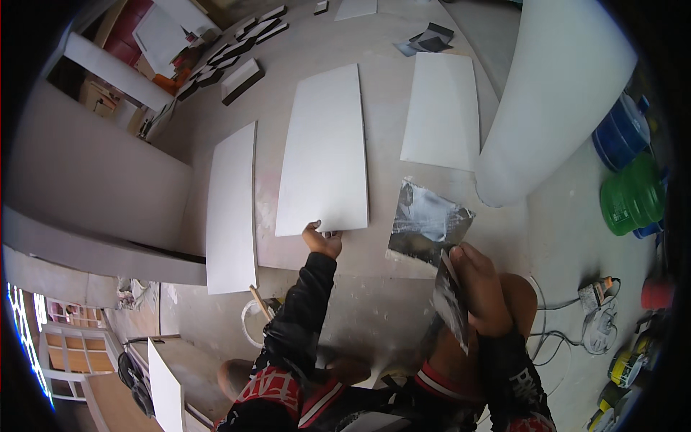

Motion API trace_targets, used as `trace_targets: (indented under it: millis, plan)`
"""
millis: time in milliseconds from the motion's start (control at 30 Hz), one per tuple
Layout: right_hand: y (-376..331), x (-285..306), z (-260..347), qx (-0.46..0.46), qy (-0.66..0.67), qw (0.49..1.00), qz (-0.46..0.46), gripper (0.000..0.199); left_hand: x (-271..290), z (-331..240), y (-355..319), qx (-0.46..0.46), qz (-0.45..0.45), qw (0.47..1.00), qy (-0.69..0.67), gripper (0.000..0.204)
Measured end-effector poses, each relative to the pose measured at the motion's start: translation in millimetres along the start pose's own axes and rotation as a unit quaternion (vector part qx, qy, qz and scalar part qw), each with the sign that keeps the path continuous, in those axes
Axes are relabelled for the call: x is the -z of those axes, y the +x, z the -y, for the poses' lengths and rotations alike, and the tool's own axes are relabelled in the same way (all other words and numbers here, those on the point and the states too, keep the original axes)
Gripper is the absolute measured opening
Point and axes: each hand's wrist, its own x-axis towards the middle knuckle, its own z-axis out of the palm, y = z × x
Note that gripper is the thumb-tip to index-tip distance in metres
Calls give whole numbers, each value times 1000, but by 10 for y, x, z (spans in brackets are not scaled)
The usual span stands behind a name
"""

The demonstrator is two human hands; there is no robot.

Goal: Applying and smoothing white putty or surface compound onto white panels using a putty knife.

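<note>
A long white panel [324,151] lies on the grey work surface [381,252] in front of me. My left hand [323,241] is closed on its near edge, thumb on top and fingers curled below. My right hand [481,288] pinches a dark sheet that looks like sandpaper [452,306], hanging down in a bent piece. Just beyond that hand, a second dark sandpaper sheet [428,223], smeared with white dust, lies flat. White panels flank the middle one: a narrow panel [232,209] to the left and a shorter panel [440,108] to the right.
A thick white column [561,93] rises at the right edge. Dark-edged white pieces [241,81] lie at the far left, and dark sheets [430,37] at the far right. Blue [620,133] and green water jugs [632,194], a cord [554,338] and paint cans [625,369] stand right.
</note>
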Motion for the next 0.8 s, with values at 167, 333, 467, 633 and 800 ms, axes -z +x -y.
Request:
trace_targets:
  millis: [167,333,467,633,800]
  plan:
    - [24,-1,60,-2,-147,988,-44,28,-591,-225,597,4,28,1000,5,39]
    - [159,-128,223,-62,-125,984,-112,29,-1293,-622,1337,-73,38,993,79,36]
    - [208,-56,217,-103,-159,972,-140,28,-1836,-968,1745,-122,18,991,49,43]
    - [221,0,277,-235,-205,946,-82,28,-2181,-1136,2099,-191,150,968,65,61]
    - [248,-112,193,-60,-162,975,-143,31,-2042,-1890,2088,-235,199,942,131,54]
